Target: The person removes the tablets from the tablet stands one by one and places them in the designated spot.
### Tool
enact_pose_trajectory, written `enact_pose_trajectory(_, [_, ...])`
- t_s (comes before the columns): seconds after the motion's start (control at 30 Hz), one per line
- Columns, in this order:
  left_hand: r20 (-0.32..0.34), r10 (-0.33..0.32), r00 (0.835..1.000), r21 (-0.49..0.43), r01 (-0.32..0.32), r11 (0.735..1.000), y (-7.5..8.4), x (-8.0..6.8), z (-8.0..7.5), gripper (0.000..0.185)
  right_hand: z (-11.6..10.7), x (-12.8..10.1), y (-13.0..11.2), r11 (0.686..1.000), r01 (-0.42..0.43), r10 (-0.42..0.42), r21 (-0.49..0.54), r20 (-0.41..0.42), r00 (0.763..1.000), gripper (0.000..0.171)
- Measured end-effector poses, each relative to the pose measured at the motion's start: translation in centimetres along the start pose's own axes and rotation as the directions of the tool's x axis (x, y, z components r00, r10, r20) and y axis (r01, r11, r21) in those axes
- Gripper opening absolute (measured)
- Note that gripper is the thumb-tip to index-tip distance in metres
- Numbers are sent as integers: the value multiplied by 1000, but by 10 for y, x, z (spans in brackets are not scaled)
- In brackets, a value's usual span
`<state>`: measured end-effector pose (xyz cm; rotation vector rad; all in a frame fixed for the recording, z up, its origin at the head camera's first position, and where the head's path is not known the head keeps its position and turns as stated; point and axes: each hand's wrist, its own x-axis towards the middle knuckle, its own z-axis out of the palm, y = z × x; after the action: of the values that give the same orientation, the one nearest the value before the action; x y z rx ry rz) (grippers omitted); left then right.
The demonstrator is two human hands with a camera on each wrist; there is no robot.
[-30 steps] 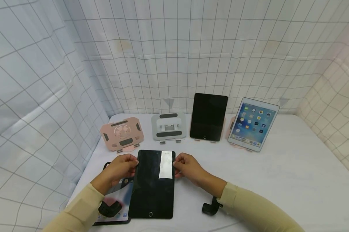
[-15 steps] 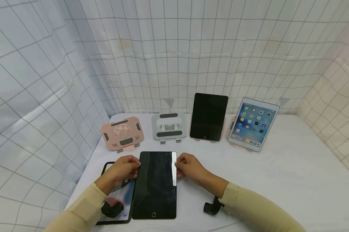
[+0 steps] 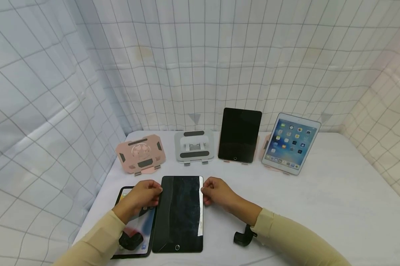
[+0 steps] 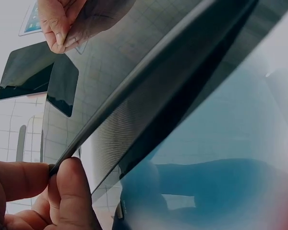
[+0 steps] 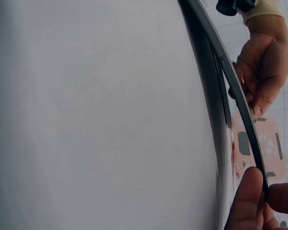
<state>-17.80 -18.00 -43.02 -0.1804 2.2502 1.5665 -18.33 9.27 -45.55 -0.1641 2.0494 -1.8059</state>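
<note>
A black tablet [image 3: 181, 214] with a round home button is pinched between both hands near its far corners. My left hand [image 3: 141, 194] grips its left edge between thumb and fingers, and my right hand [image 3: 220, 194] pinches the opposite edge. From the wrist views, the far part of the tablet is raised off the white surface; its thin edge [image 5: 242, 105] shows in the right wrist view. A larger tablet with a lit screen [image 3: 143, 231] lies flat at the left, partly hidden by the left hand and forearm.
Along the back stand a pink stand [image 3: 141, 153], a grey stand [image 3: 195, 146], a dark tablet [image 3: 240, 135] and a white tablet with a lit screen [image 3: 290, 144], both propped on pink stands. Gridded white curtains [image 3: 200, 59] enclose the table [image 3: 323, 207].
The held tablet and both hands have shifted slightly right and nearer to me. The bright reflection on its screen has moved to the right edge and narrowed.
</note>
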Motion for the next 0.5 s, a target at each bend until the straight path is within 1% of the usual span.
enact_pose_trajectory(0.13, [-6, -12, 1000, 14, 12, 1000, -1, -1, 1, 12, 0, 0, 1, 1000, -15, 15, -11, 9, 1000, 6])
enact_pose_trajectory(0.5, [31, 12, 999, 32, -13, 999, -7, -2, -2, 12, 1, 4, 8, 998, -5, 7, -56, 41, 999, 7])
